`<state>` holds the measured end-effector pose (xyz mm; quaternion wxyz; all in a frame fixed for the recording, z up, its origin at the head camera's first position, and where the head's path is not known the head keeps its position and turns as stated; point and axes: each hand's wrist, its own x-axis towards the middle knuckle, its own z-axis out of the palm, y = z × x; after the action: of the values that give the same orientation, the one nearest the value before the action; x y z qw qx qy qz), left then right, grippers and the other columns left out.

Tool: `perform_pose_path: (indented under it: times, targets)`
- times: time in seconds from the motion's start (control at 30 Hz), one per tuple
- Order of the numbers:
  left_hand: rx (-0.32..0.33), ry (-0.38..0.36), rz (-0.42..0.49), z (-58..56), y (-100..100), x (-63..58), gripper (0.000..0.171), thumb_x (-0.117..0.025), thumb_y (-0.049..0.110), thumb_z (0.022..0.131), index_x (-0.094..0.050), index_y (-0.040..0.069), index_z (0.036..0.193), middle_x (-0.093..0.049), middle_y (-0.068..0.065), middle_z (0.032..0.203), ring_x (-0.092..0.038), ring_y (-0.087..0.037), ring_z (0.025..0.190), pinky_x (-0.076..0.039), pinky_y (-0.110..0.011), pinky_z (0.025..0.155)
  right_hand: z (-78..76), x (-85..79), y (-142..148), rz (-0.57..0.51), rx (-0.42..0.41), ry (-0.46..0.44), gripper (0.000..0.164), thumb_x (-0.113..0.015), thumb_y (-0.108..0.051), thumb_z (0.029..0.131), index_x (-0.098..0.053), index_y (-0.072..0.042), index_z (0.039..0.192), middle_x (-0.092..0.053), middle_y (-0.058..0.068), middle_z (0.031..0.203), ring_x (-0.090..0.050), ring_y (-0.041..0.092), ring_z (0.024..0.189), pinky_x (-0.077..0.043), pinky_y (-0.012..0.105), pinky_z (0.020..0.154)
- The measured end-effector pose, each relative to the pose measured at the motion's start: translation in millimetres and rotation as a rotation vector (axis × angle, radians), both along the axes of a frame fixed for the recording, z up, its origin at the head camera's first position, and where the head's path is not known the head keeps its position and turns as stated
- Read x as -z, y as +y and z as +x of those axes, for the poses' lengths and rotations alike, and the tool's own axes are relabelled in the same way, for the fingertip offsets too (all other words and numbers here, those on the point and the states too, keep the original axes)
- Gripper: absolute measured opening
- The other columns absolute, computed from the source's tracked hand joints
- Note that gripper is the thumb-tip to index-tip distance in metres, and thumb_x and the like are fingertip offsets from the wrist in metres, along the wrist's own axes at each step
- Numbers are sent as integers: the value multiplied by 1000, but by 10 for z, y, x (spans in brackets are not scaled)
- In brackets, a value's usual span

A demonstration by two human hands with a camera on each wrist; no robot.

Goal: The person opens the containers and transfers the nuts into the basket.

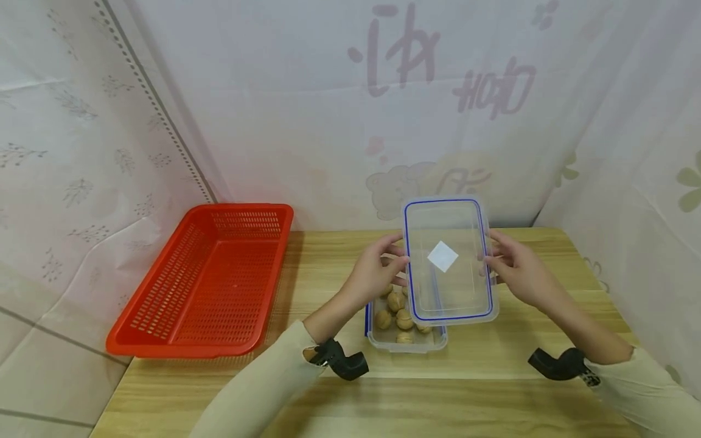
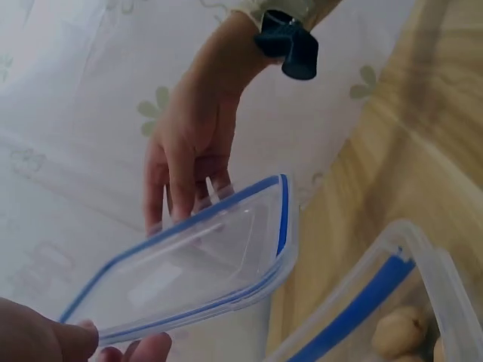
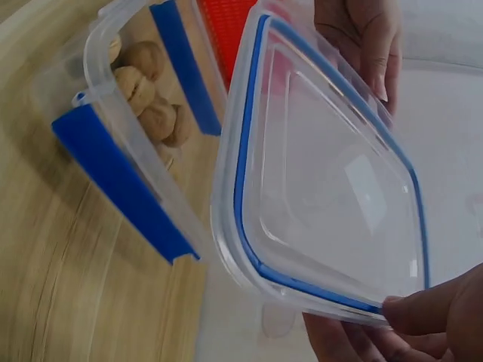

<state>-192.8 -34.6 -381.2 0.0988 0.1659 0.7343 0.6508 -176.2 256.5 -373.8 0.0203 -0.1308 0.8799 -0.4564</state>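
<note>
Pinching the clear plastic lid (image 1: 454, 286) along its left edge with the left hand (image 1: 378, 266), setting the thumb on the near face and the other fingers behind. Pinching the right edge likewise with the right hand (image 1: 517, 267), with the thumb in front and the fingers, partly visible through the plastic, at the back. Holding the lid up and tilted above the wooden table (image 1: 383, 401), apart from the clear plastic food container (image 1: 406, 348) and overlapping its right part in the head view. Showing a blue sealing ring (image 3: 241, 177) near the lid's rim and a square white label (image 1: 442, 256) near its middle, turned to a diamond. Seeing whole walnuts (image 1: 404, 319) inside the container, visible toward its left and near end, plus blue latches (image 3: 124, 185) along two opposite sides in the right wrist view. Finding at the left of the scene a red plastic basket (image 1: 232, 286) with slotted walls, on the same table and well apart from the lid. Facing a pale printed curtain (image 1: 296, 121) at the far side.
</note>
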Motion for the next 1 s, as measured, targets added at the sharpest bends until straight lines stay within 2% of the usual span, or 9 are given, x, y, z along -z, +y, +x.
perform_pose_path:
  times: [0.2, 0.37, 0.53, 0.7, 0.87, 0.93, 1.0]
  targets:
    - [5, -166, -6, -56, 236, -12, 51, -59, -4, 100, -47, 2, 149, -62, -17, 107, -72, -29, 83, -62, -41, 70, -20, -74, 202, 85, -19, -138, 58, -50, -1, 106, -22, 13, 155, -64, 32, 117, -70, 26, 90, -62, 37, 70]
    - [-9, -254, 14, -50, 468, 48, 50, -60, -6, 99, -49, 0, 147, -63, -14, 102, -71, -27, 80, -62, -37, 66, -47, -88, 404, 146, -40, -196, 56, -49, 0, 105, -24, 17, 152, -64, 31, 114, -70, 28, 87, -62, 37, 68]
    - [-19, -298, 31, 4, 695, 99, 50, -58, -8, 99, -45, -4, 147, -60, -11, 99, -66, -23, 76, -62, -34, 65, -69, -24, 594, 186, -31, -248, 55, -49, 3, 104, -22, 21, 150, -67, 25, 105, -71, 26, 83, -62, 38, 66]
    - [-21, -316, -19, 40, 927, 165, 48, -57, -9, 99, -45, -7, 145, -60, -9, 92, -65, -22, 72, -62, -36, 67, -64, 56, 779, 217, -27, -302, 55, -50, 3, 104, -23, 22, 148, -68, 21, 102, -70, 26, 83, -62, 40, 66]
    - [-48, -313, -102, 68, 1145, 244, 48, -58, -8, 98, -46, -6, 144, -64, -10, 93, -69, -26, 72, -62, -39, 67, -64, 156, 958, 232, -24, -334, 57, -52, 2, 102, -24, 22, 148, -69, 18, 99, -69, 24, 81, -62, 40, 67]
    - [-75, -296, -158, 75, 1222, 292, 52, -58, -8, 97, -44, -3, 147, -64, -8, 90, -69, -24, 66, -62, -39, 65, -64, 190, 1018, 234, -23, -341, 57, -52, 1, 102, -24, 21, 148, -68, 17, 99, -69, 24, 82, -62, 41, 67]
    - [-109, -279, -213, 87, 1293, 339, 56, -58, -8, 96, -42, 0, 150, -63, -6, 83, -64, -20, 57, -61, -35, 58, -63, 223, 1067, 227, -20, -344, 57, -52, 2, 101, -26, 20, 149, -67, 18, 98, -68, 25, 82, -62, 42, 68]
